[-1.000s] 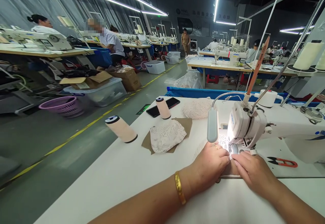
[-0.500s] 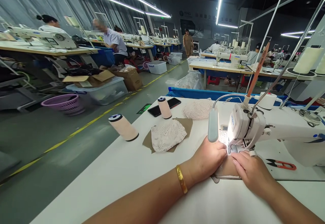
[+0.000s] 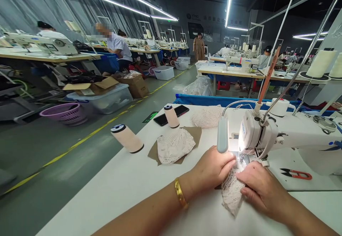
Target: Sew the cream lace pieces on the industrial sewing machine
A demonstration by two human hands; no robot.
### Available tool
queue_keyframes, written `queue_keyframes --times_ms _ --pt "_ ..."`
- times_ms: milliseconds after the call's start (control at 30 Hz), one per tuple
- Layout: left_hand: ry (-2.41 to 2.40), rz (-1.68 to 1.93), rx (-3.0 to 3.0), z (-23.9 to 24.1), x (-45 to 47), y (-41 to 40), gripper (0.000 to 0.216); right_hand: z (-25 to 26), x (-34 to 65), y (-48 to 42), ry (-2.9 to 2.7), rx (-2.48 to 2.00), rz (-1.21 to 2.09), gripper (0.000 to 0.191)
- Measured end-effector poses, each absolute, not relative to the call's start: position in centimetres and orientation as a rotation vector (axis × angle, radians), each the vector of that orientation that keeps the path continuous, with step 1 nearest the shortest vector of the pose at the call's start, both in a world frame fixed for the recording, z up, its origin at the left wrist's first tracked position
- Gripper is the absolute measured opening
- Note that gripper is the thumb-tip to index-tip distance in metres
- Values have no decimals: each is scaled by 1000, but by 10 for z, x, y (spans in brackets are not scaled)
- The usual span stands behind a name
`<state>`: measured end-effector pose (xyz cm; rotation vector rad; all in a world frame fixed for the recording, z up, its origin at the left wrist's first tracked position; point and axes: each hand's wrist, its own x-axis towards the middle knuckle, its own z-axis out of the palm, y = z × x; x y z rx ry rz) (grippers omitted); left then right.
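Note:
Under the lit needle area of a white sewing machine [image 3: 258, 131] lies a piece of pale pink lace fabric [image 3: 232, 196], its loose end pointing toward me. My left hand [image 3: 217, 165], with a gold bangle at the wrist, pinches the lace's left edge just before the presser foot. On the other side, my right hand [image 3: 258, 185] grips the right edge between thumb and fingers. A sliver of brown material shows beneath my left hand. Farther left, a cut lace piece [image 3: 175, 146] rests on brown sheets [image 3: 197, 135].
Two pink thread cones [image 3: 128, 139] and a black phone [image 3: 184, 110] are at the table's left edge. More lace [image 3: 206, 116] lies behind the grey lamp [image 3: 222, 134]. Red-handled thread snips [image 3: 296, 174] rest right of my right hand. Co-workers sit at machines beyond.
The smooth tan fabric under my hands has given way to lace lying face up, drawn toward me. My right hand has shifted slightly nearer and my left wrist has turned. The view has moved a little.

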<state>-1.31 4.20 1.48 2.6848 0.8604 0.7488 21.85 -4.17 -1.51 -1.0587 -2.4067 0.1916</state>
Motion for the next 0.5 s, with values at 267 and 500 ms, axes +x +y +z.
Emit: queue_keyframes --times_ms 267,500 --pt "676 703 2764 -1 -3 26 15 -7 264 -24 -2249 -1340 -383 29" --pt "514 790 2843 -3 0 24 22 -10 231 -40 -2393 -1121 -48 25"
